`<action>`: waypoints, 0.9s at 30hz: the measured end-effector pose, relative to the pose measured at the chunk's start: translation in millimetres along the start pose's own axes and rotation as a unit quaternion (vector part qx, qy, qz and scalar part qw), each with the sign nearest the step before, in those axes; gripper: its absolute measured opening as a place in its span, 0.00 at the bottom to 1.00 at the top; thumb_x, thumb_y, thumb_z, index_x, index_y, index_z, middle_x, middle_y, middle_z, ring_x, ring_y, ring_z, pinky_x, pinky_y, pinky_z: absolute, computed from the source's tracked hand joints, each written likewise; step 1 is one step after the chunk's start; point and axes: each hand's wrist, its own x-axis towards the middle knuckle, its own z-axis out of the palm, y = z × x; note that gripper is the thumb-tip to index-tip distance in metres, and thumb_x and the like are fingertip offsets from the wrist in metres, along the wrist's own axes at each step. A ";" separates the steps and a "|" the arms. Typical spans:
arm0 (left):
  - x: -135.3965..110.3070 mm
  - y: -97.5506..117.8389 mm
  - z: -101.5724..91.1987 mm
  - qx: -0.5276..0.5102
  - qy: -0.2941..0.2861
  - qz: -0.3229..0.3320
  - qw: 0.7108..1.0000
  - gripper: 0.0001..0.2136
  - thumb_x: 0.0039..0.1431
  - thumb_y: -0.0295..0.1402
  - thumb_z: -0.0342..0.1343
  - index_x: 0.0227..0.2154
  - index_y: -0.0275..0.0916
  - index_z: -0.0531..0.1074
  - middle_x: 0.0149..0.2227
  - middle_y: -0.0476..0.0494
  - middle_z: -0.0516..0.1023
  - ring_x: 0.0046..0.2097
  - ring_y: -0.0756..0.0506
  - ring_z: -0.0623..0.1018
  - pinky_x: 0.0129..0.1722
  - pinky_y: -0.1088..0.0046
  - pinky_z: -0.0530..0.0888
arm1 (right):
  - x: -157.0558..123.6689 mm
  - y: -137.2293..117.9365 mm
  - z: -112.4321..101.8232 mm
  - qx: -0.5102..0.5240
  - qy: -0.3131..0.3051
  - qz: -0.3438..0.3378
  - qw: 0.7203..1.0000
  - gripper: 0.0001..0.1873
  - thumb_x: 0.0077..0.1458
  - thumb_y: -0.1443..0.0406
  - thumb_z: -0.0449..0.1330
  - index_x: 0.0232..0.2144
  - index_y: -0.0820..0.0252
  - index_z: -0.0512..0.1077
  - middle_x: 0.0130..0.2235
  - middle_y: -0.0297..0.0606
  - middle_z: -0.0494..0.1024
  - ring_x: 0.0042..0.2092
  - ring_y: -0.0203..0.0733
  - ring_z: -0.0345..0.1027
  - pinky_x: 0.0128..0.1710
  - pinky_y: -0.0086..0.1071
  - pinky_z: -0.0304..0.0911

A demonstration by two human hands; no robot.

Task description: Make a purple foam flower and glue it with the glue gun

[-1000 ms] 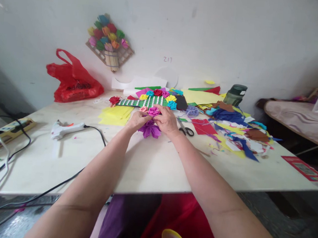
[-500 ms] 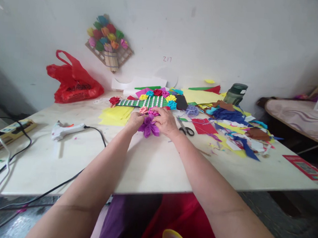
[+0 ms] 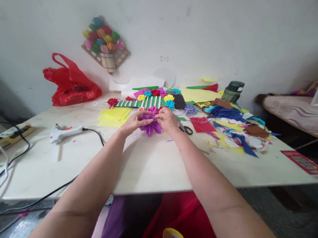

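A purple paper flower (image 3: 150, 128) with pointed petals is held between both hands above the white table. My left hand (image 3: 135, 122) pinches its left upper side, the fingertips meeting near its centre. From the other side, my right hand (image 3: 168, 119) grips it with fingers closed at its upper right edge. Just behind the hands lies a green and white woven piece (image 3: 153, 102) ringed with coloured paper roses. One rose, a magenta one (image 3: 152, 110), shows right above the purple flower. My fingers partly cover the flower's middle.
A white glue gun (image 3: 65, 133) lies at left, its black cable trailing forward. Scissors (image 3: 186, 128) rest by my right wrist, beside red paper (image 3: 202, 125) and a pile of scraps (image 3: 230, 117). A red bag (image 3: 72, 86) and a green bottle (image 3: 232, 91) stand at the back.
My left hand has shifted its hold, its fingers now reaching further over the top of the purple flower. The right fingers have drawn in closer. The view has shifted slightly.
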 end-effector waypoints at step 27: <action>7.8 -14.1 6.0 0.138 0.012 0.017 0.990 0.13 0.41 0.36 0.57 0.29 0.32 0.73 0.23 0.48 0.71 0.24 0.52 0.66 0.25 0.76 0.64 | 0.6 -11.1 -5.6 0.014 -0.062 0.043 0.997 0.09 0.50 0.66 0.57 0.29 0.58 0.77 0.34 0.36 0.80 0.37 0.37 0.71 0.37 0.28 0.61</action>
